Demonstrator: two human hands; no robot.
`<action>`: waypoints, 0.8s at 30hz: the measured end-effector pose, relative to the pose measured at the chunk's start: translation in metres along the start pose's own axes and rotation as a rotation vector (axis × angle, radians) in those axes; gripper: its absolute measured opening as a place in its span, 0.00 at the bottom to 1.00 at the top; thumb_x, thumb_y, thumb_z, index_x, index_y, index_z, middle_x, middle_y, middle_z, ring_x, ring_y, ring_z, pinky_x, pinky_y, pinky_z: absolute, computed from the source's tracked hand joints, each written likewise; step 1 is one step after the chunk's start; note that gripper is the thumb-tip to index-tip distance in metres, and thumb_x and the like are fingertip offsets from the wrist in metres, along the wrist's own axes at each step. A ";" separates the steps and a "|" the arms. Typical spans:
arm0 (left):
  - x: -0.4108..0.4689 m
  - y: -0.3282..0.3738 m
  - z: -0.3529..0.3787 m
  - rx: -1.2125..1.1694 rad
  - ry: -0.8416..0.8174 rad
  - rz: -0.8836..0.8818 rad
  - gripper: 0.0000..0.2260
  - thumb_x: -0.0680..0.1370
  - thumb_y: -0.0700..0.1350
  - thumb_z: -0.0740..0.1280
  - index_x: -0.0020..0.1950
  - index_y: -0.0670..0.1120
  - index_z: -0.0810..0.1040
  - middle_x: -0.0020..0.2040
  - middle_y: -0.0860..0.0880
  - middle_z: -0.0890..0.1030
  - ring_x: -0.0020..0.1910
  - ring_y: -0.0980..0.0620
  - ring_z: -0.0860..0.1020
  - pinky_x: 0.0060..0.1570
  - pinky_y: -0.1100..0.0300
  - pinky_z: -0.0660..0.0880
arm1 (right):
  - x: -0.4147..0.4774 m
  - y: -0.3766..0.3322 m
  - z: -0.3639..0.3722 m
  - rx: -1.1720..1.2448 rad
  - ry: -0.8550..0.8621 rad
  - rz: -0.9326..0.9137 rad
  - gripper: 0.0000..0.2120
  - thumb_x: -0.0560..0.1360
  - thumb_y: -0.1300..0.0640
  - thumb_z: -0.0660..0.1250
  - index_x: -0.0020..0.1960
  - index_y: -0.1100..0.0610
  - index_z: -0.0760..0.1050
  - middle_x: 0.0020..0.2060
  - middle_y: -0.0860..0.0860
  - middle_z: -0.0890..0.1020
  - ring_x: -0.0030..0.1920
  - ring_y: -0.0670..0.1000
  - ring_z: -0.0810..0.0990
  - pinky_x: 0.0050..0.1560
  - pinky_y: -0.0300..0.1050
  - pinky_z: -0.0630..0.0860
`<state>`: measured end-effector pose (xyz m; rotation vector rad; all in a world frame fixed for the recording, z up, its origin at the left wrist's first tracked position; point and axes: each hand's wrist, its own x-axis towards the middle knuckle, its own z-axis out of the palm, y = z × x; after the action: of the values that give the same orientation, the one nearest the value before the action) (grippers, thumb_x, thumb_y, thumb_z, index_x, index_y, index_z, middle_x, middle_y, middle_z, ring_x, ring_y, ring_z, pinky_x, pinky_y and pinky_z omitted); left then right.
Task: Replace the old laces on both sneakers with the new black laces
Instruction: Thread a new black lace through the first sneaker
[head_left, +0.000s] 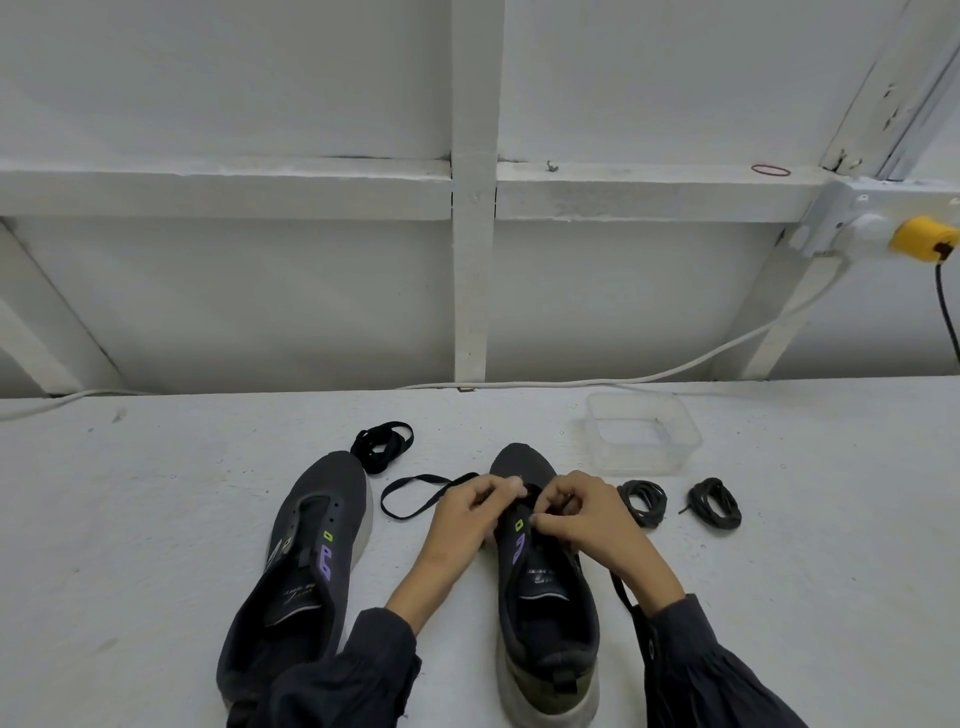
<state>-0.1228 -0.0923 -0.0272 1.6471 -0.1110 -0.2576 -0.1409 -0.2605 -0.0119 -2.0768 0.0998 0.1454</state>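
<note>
Two dark grey sneakers stand on the white table, toes pointing away from me. The left sneaker (306, 551) has bare eyelets and no lace. Over the front eyelets of the right sneaker (545, 597), my left hand (470, 514) and my right hand (582, 517) both pinch a flat black lace (410, 496). One end of that lace loops out to the left on the table; the other runs down past my right wrist. A coiled new black lace (382, 446) lies behind the left sneaker. Two coiled old dark laces (644, 501) (714, 503) lie right of the right sneaker.
A clear, shallow plastic container (641, 434) stands behind the old laces. A white cable (597, 383) runs along the table's back edge to a socket with a yellow plug (922, 238). White wall framing rises behind the table.
</note>
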 end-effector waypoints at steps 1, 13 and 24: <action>0.000 -0.001 -0.004 -0.009 0.015 -0.001 0.09 0.81 0.45 0.65 0.47 0.43 0.83 0.27 0.59 0.74 0.26 0.60 0.68 0.29 0.69 0.64 | 0.000 0.000 0.000 0.002 0.006 -0.003 0.05 0.68 0.63 0.74 0.36 0.58 0.79 0.27 0.44 0.77 0.27 0.45 0.72 0.32 0.40 0.72; -0.003 -0.012 -0.022 0.277 0.053 0.080 0.08 0.73 0.40 0.74 0.40 0.53 0.85 0.36 0.57 0.84 0.33 0.62 0.79 0.40 0.67 0.74 | 0.005 -0.005 0.007 -0.040 0.006 -0.045 0.04 0.66 0.57 0.78 0.36 0.51 0.85 0.30 0.51 0.80 0.29 0.41 0.73 0.37 0.43 0.71; 0.006 0.017 -0.017 0.833 -0.015 0.213 0.04 0.72 0.46 0.70 0.42 0.49 0.85 0.38 0.54 0.84 0.38 0.56 0.79 0.40 0.65 0.73 | -0.002 -0.009 0.007 0.218 -0.003 0.003 0.08 0.67 0.67 0.78 0.39 0.55 0.86 0.26 0.45 0.79 0.28 0.38 0.75 0.35 0.32 0.72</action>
<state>-0.1120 -0.0790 -0.0094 2.4356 -0.4488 -0.0527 -0.1420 -0.2496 -0.0069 -1.8593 0.1122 0.1333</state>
